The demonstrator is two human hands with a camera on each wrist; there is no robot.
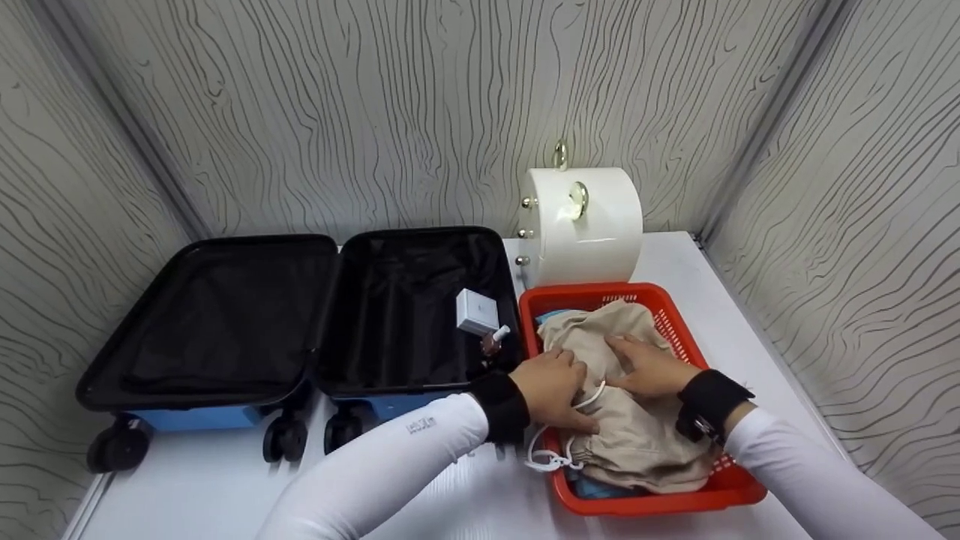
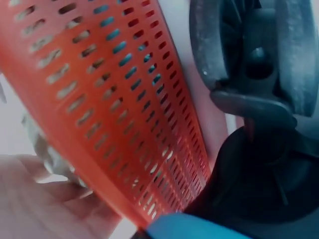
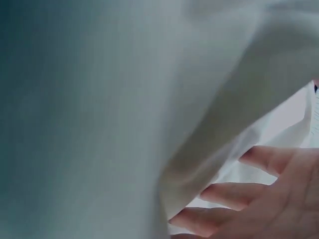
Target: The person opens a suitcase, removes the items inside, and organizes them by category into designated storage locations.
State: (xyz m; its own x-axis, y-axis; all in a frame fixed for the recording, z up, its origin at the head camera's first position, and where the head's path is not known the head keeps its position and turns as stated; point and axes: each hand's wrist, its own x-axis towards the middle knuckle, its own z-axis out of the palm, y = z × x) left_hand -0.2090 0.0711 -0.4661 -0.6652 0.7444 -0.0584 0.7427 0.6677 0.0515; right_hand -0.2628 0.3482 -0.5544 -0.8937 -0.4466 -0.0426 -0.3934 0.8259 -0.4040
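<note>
Beige drawstring cloth (image 1: pixel 645 454) lies in folds in a red plastic basket (image 1: pixel 660 504); whether it is one bag or two I cannot tell. White cords (image 1: pixel 547 459) hang over the basket's left rim. My left hand (image 1: pixel 551 386) rests on the cloth by that rim, thumb extended. Against the cloth's upper middle, my right hand (image 1: pixel 652 367) touches with spread fingers. In the right wrist view, fairly straight fingers (image 3: pixel 232 194) lie along a pale fold. The left wrist view shows the left hand (image 2: pixel 45 204) beyond the basket's slotted wall, partly hidden.
Left of the basket an open suitcase (image 1: pixel 322 367) with black lining and blue shell lies on the white table (image 1: pixel 465 487). It holds a white box (image 1: pixel 477 309) and a small dark bottle with a white cap (image 1: pixel 492 343). A white rounded case (image 1: pixel 589 240) stands behind the basket.
</note>
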